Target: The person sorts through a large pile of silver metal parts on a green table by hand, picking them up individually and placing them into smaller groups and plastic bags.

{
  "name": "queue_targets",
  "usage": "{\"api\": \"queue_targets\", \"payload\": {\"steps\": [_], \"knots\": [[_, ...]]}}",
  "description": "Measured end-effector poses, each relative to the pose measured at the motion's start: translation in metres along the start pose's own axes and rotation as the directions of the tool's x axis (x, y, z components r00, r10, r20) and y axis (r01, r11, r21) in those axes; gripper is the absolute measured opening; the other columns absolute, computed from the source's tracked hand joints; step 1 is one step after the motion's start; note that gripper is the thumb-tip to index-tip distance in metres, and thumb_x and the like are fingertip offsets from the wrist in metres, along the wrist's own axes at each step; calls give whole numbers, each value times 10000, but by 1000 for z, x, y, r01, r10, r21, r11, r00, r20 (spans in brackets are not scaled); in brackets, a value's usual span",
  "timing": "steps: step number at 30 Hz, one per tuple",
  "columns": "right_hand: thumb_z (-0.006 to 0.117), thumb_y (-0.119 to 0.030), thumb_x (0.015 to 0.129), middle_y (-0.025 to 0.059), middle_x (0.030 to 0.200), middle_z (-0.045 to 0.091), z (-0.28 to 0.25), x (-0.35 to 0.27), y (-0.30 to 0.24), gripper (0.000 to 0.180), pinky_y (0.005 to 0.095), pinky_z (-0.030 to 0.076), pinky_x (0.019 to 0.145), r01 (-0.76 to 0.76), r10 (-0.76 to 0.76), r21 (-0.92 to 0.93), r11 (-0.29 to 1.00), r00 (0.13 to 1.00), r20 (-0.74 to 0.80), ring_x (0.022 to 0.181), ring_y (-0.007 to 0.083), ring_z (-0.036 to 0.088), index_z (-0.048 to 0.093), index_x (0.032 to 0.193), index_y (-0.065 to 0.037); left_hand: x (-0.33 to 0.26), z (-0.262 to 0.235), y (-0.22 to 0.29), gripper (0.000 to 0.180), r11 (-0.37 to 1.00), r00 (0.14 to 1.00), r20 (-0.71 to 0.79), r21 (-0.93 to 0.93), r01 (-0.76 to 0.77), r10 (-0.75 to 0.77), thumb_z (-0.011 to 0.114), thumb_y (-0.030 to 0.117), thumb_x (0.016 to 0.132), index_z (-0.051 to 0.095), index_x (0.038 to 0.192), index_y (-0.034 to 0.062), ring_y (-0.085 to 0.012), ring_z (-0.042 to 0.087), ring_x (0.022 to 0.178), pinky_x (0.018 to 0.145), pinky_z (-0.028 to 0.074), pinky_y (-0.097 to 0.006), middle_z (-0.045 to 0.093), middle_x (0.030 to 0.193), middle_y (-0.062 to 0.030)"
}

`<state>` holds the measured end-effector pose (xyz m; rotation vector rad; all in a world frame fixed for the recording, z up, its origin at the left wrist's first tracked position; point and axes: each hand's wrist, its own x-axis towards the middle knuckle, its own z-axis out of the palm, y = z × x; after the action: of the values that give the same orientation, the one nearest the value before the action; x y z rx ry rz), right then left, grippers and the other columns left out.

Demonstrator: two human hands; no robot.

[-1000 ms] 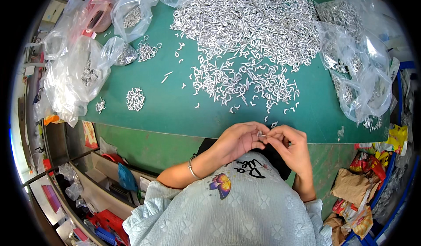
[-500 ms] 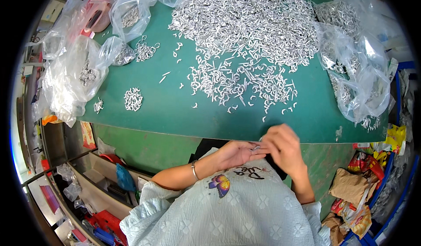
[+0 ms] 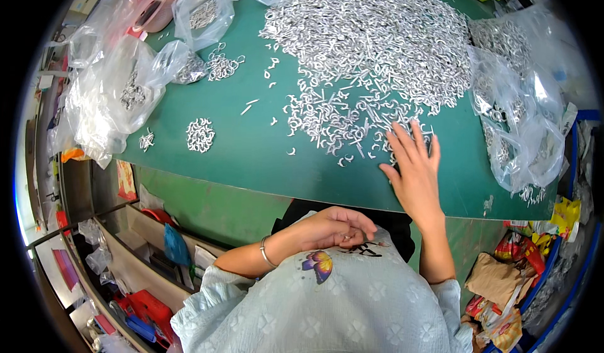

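Now, my remote log lists: one right hand (image 3: 415, 180), just parted from the left hand (image 3: 332, 227), fingers spread, gripping nothing visible, at the near edge of the loose silver pieces (image 3: 368, 38) heaped on the green table (image 3: 251, 161). Left hand: curled before the pale shirt (image 3: 343, 312); contents, I cannot tell. Joint handling: apparently paused.

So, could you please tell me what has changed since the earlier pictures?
The right hand has moved from beside the left hand forward to the loose metal pieces, now spread open, no longer pinching. The left hand has curled. The big heap and small round pile look unchanged.
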<state>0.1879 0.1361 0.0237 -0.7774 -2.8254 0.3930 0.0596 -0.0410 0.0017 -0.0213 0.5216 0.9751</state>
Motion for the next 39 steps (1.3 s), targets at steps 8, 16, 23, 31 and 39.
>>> {"api": "queue_targets", "payload": {"steps": [8, 16, 23, 31, 39], "knots": [[723, -125, 798, 103, 1418, 489, 3, 30, -29, 553, 509, 211, 1137, 85, -73, 270, 959, 996, -52, 1382, 314, 374, 538, 1311, -33, -24, 5, 30, 283, 956, 963, -118, -141, -259, 243, 470, 37, 971, 533, 1238, -28, -72, 378, 591, 512, 307, -193, 581, 912, -105], [715, -121, 807, 92, 1282, 578, 13, 47, -37, 371, 486, 318, 1051, 64, -31, 401, 914, 996, -87, 1265, 318, 477, 627, 1150, -10, -42, -9, 43, 338, 871, 869, -232, -132, -473, 436, 435, -61, 866, 589, 1164, -18, -97, 389, 624, 546, 341, -221, 579, 962, -96], [724, -126, 794, 66, 961, 570, 50, 107, -74, 193, 401, 355, 798, 138, -94, 198, 971, 972, -217, 905, 254, 515, 640, 943, -36, -46, -14, 55, 302, 867, 852, -308, -135, -480, 424, 457, -8, 899, 596, 1167, -6, -97, 485, 763, 649, 393, -237, 585, 943, -50], [742, -95, 760, 44, 849, 559, 42, 110, -74, 131, 389, 333, 787, 91, -50, 198, 976, 978, -200, 846, 242, 512, 628, 813, -58, -47, -19, 61, 249, 840, 856, -216, -191, -508, 469, 495, 80, 965, 606, 1174, 4, -116, 517, 788, 671, 424, -251, 609, 956, -74], [715, -42, 778, 19, 826, 604, 12, 85, -62, 88, 362, 323, 786, 6, 26, 187, 982, 985, -172, 819, 221, 527, 635, 795, -75, -49, -13, 68, 391, 831, 825, -284, -138, -539, 488, 473, 116, 988, 489, 1315, -98, -277, 593, 1166, 1046, 455, -401, 599, 1253, -214]]}}
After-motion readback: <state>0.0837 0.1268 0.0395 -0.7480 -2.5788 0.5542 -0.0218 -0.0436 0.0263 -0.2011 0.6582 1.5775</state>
